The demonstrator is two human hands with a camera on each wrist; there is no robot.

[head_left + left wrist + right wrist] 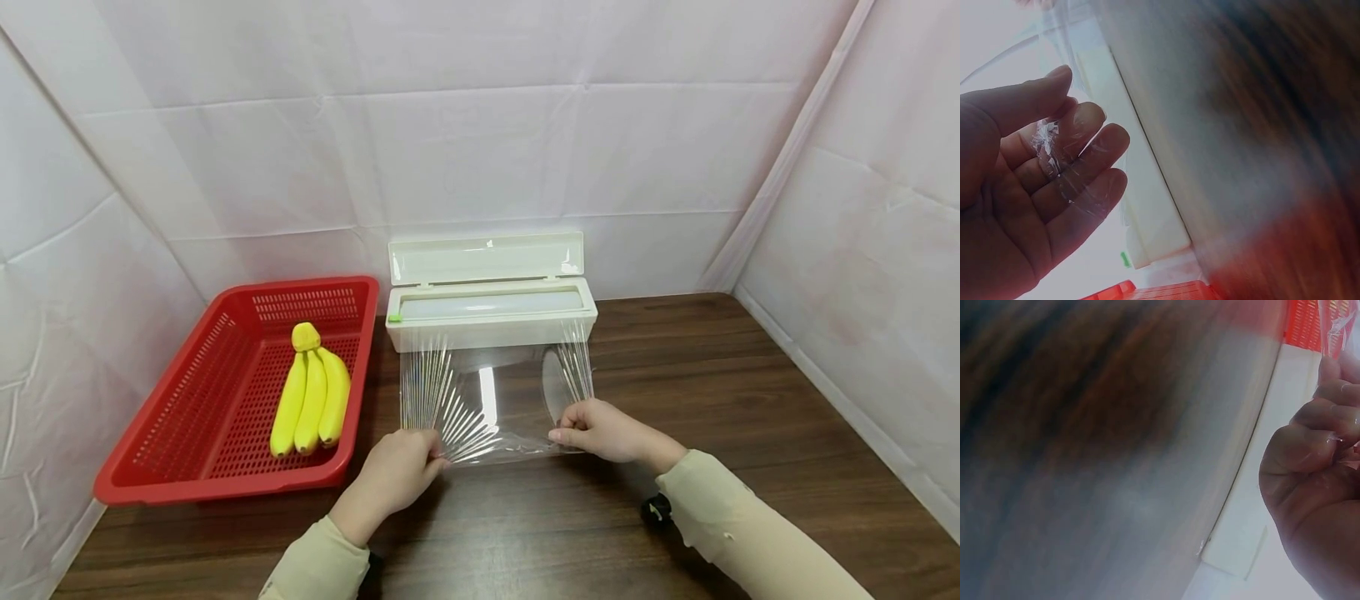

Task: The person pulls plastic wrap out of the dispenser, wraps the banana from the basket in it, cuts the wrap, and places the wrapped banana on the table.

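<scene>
A sheet of clear plastic wrap [502, 400] stretches out from a white wrap dispenser box [491, 335], whose lid [487, 258] stands raised at the back. My left hand [401, 471] pinches the sheet's near left corner between thumb and forefinger. At the near right corner, my right hand [603, 429] grips the film with curled fingers. Pleats run through the film at both sides, and its middle is smooth and shiny. In the left wrist view, crinkled film [1054, 150] lies across the fingers [1110, 140] of the left hand. The roll [491, 305] shows inside the box.
To the left stands a red plastic basket [225, 492] with a bunch of yellow bananas [311, 400] in it. A small green piece [395, 318] sits on the box's left end. White cloth walls [465, 158] enclose the dark wooden table [697, 375] at the back and sides.
</scene>
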